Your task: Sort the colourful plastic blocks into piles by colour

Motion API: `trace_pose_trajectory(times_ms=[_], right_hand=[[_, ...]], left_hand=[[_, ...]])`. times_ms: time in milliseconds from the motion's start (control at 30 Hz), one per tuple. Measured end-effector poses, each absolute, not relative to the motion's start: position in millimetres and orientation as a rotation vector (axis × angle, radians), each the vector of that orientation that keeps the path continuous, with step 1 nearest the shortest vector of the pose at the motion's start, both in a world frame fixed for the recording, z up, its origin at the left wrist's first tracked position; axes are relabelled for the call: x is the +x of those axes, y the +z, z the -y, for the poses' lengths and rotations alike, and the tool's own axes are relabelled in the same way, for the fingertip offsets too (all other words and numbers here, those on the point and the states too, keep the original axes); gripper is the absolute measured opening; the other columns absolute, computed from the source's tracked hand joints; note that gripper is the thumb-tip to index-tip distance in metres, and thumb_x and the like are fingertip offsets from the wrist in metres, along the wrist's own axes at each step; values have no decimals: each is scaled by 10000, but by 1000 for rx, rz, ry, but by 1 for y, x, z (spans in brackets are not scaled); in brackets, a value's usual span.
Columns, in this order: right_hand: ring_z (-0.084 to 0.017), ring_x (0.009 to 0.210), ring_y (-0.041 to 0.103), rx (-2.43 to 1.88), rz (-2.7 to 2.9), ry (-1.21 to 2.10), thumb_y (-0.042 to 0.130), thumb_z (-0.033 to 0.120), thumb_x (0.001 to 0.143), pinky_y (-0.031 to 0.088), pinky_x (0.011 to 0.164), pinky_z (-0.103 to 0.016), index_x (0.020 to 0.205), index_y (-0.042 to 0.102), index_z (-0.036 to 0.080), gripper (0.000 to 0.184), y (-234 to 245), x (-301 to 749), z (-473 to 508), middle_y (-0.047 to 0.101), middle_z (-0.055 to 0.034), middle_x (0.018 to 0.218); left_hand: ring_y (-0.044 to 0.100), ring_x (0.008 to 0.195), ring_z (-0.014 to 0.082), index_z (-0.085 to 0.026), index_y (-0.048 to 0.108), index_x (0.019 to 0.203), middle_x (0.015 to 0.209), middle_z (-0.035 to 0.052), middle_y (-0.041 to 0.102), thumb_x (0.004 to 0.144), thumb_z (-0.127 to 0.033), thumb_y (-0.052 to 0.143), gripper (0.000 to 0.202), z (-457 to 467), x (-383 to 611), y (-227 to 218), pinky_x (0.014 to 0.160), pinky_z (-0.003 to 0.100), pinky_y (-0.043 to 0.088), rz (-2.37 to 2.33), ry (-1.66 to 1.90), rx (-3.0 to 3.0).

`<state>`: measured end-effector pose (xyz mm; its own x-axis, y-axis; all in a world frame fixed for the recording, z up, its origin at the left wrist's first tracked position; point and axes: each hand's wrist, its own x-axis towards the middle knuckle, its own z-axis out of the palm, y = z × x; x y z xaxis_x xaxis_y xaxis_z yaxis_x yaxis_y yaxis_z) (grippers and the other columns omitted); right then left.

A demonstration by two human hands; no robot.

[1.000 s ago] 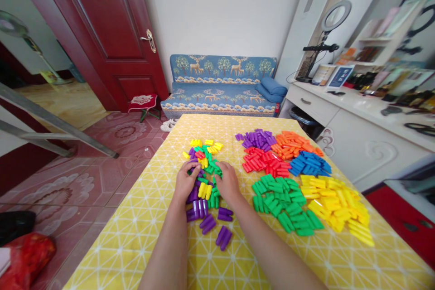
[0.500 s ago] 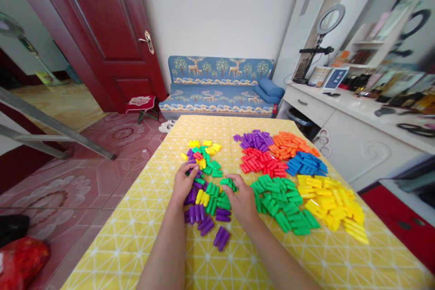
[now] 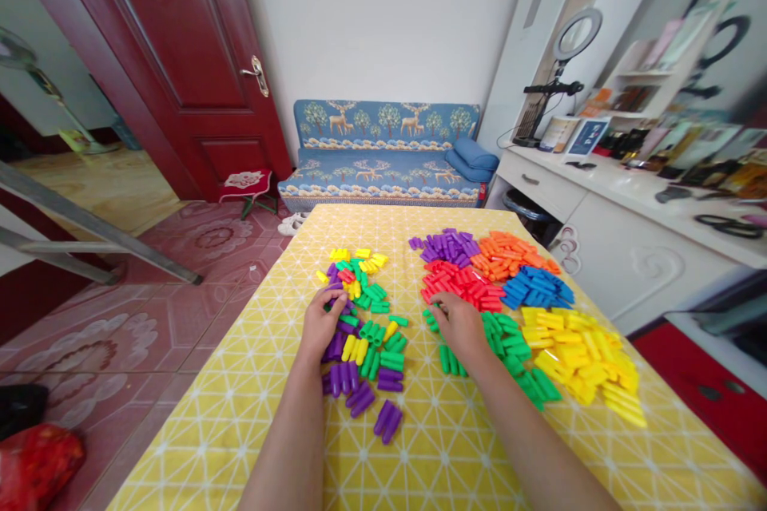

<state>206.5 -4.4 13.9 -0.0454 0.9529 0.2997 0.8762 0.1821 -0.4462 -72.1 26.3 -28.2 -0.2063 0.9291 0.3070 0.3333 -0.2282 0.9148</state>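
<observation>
On the left part of the table lies a mixed heap of short plastic tubes resembling pen caps, among them purple tubes [image 3: 343, 378], yellow tubes [image 3: 355, 349] and green tubes [image 3: 392, 360]. My left hand [image 3: 320, 323] rests at the left edge of this heap, its thumb and fingers curled together with purple showing between them; exactly what they grip is partly hidden. My right hand [image 3: 461, 327] is at the near-left side of a green pile [image 3: 509, 339], fingers pinched downward around green tubes at its fingertips. The hand covers part of that pile.
Beyond and beside the green pile are sorted piles: red [image 3: 459, 279], purple [image 3: 451, 246], orange [image 3: 512, 253], blue [image 3: 538, 287] and yellow [image 3: 590, 355]. A yellow patterned cloth [image 3: 240, 423] covers the table. A blue sofa [image 3: 383, 164] stands behind, a white dresser [image 3: 629, 231] at right.
My right hand has moved right, from the mixed heap to the green pile, carrying green tubes. A yellow tube and more green ones now show where it was. My left hand stays put.
</observation>
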Motion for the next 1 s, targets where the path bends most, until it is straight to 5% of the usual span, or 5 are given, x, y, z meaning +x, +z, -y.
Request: trace_pose_trajectory(times_ms=[100, 600, 733, 900, 1000], right_hand=[[-200, 867, 597, -1713, 2051, 36, 606, 183, 818, 369, 765, -311, 781, 697, 201, 99, 13, 205, 5, 688, -55, 879], [-221, 911, 521, -1663, 2087, 20, 674, 295, 771, 320, 899, -395, 698, 652, 207, 116, 15, 197, 17, 643, -49, 860], [-219, 998, 539, -1477, 2050, 182, 645, 257, 788, 366, 923, -381, 868, 667, 222, 90, 16, 171, 25, 644, -50, 1008], [-274, 1314, 368, -1419, 2029, 409, 668, 231, 738, 330, 1063, -445, 1351, 468, 194, 646, -9, 128, 30, 399, -127, 1436], [-295, 1334, 347, -1399, 2033, 467, 649, 242, 758, 307, 1083, -486, 1320, 518, 207, 578, -20, 113, 27, 381, -131, 1451]], left_hand=[[587, 1025, 241, -184, 703, 806, 1018, 74, 664, 762, -400, 625, 233, -27, -73, -29, 997, 403, 395, -1495, 1459, 1519], [601, 1007, 241, -179, 707, 822, 1005, 78, 673, 778, -396, 619, 238, -28, -74, -31, 979, 404, 409, -1495, 1455, 1527], [597, 1010, 239, -179, 704, 813, 1004, 75, 672, 776, -388, 615, 230, -26, -72, -29, 982, 397, 407, -1502, 1463, 1519], [599, 1007, 239, -177, 699, 818, 1008, 77, 673, 774, -384, 615, 228, -25, -72, -27, 979, 398, 413, -1507, 1466, 1506], [602, 1002, 237, -180, 701, 819, 1000, 76, 675, 778, -377, 614, 219, -26, -72, -27, 975, 401, 418, -1498, 1468, 1514]])
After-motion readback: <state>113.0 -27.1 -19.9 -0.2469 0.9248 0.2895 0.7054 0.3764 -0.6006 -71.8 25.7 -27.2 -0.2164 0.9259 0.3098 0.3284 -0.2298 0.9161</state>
